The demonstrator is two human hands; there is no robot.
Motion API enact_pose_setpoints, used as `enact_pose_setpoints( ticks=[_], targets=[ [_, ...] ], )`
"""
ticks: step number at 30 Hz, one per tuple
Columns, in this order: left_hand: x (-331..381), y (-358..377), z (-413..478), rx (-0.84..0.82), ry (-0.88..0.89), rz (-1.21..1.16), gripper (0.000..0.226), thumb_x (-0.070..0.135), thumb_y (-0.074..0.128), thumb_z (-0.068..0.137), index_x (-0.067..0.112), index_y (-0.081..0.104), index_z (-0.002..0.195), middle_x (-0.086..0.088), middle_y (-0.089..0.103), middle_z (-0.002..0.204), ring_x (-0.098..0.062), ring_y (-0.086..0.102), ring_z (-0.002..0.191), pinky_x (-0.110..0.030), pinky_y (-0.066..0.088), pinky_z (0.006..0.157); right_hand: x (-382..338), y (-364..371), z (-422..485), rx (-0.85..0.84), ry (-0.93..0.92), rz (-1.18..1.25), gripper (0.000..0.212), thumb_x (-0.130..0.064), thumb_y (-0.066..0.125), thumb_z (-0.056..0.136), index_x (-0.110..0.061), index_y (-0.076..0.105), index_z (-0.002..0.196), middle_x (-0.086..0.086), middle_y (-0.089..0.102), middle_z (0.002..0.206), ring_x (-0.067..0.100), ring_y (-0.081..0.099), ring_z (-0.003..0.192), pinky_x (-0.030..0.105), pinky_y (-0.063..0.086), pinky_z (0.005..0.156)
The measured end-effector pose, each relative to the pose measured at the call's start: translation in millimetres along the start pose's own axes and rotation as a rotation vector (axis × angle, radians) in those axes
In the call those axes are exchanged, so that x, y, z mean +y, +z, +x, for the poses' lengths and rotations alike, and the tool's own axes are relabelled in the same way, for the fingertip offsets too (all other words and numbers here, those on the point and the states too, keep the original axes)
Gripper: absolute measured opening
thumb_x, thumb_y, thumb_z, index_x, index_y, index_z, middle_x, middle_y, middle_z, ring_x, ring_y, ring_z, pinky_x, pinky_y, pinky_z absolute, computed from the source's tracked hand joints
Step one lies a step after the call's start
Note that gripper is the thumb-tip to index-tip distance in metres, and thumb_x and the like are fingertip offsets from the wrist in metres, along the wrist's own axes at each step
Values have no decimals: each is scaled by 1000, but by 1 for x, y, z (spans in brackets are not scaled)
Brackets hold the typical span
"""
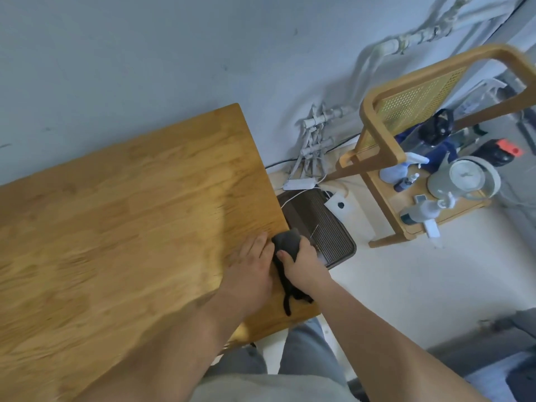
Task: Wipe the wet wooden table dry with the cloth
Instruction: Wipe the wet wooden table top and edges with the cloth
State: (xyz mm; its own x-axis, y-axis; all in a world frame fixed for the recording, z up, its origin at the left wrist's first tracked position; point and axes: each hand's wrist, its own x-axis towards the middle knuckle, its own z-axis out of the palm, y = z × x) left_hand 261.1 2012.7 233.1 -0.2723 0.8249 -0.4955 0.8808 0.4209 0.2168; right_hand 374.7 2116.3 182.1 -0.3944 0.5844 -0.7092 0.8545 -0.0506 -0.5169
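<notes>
Dark cloth [285,245] sits at the wooden table [121,216]'s four-o'clock edge; my right hand [301,264] clamps it, left hand [252,271] flat, fingers together.

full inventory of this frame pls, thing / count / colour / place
Wooden table: 1, honey-brown, left and centre, against the wall.
Dark cloth: 1, charcoal, at the table's right edge, a tail trailing toward the person.
Slatted tray: 1, dark brown, on the floor right of the table.
White power adapter: 1, on the floor by the wall.
Wooden chair with cane back: 1, tan, right.
Round pale kettle: 1, grey-white, on the chair seat.
Spray bottles: at least 2, pale, on the seat; other clutter there is too blurred to name.
Wall pipes: several, white.
Left hand: flat on the table beside the cloth.
Right hand: gripping the cloth.
</notes>
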Motion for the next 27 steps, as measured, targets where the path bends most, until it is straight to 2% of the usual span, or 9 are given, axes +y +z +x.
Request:
enact_pose_setpoints(
  ticks=[3,6,10,15,20,22,27],
  targets=[
    [-5,4,-9,-46,33,-11,62,24,48,99,24,24,156,-1,1,170,-25,4,155,-45,9,127,25,9,-26,26,36,-8,74,-60,52,96,-21,27,154,9,47,147,31,54,128,50,47,105],
    [-9,10,-22,-109,73,-25,61,21,48,101,26,23,156,2,-9,170,-23,-2,156,-48,14,126,60,22,-56,31,95,22,60,-64,50,94,-28,38,140,2,56,134,24,62,113,48,52,98],
    [-15,13,-38,-140,124,-39,61,19,47,102,26,22,157,2,-13,170,-21,-6,156,-45,12,126,80,34,-85,98,153,29,50,-58,51,98,-21,46,131,6,60,123,27,63,104,47,54,92],
    [-35,7,-36,-134,94,-53,62,22,46,103,27,20,159,2,-13,170,-24,-4,157,-46,11,127,51,27,-73,103,109,-59,61,-60,54,94,-19,44,137,7,59,128,29,63,109,47,55,91],
    [-55,-12,-14,-94,-29,-84,70,19,51,100,25,17,160,0,-9,171,-25,2,156,-42,13,127,-1,6,-24,35,56,-68,75,-56,58,95,-17,31,153,10,52,140,32,56,126,49,50,100],
    [-61,-21,-1,-77,-90,-91,74,17,54,98,25,16,161,0,-8,171,-25,4,156,-42,16,126,-22,0,0,21,50,-69,73,-55,57,98,-13,30,151,13,48,143,34,53,128,48,49,101],
    [-66,-43,29,-17,-178,-105,69,17,52,100,22,18,160,-4,-2,171,-25,6,156,-38,16,126,-80,-11,60,2,31,-124,79,-56,51,100,-4,21,151,20,36,150,42,47,132,55,46,104]
  ],
)
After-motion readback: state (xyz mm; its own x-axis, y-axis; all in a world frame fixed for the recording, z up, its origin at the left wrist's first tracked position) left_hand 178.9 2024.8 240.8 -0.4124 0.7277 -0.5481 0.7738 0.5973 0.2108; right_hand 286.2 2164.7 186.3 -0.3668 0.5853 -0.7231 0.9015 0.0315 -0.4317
